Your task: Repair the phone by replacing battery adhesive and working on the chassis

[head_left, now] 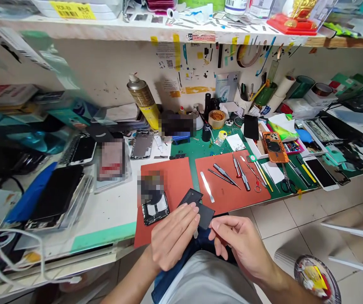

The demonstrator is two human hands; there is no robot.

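My left hand (177, 236) is closed around a flat black L-shaped phone battery (206, 214), its fingers lying across the near left side. The battery is held just off the bench's front edge, above my lap. At its right corner, the thumb and forefinger of my right hand (232, 234) are pinched together; what they grip, if anything, is too small to make out. Left of the battery, an opened phone (156, 210) lies on an orange-red mat (181, 177), its upper part blurred out. A small pale tab shows below the battery.
A second orange-red mat (232, 200) carries a metal spudger (207, 186), tweezers (221, 177) and screwdrivers (245, 180). Scissors (287, 182) and an orange phone back (274, 147) lie to the right. A spray can (144, 101) stands behind. A shelf (105, 31) overhangs the bench. A bin (317, 278) is on the floor.
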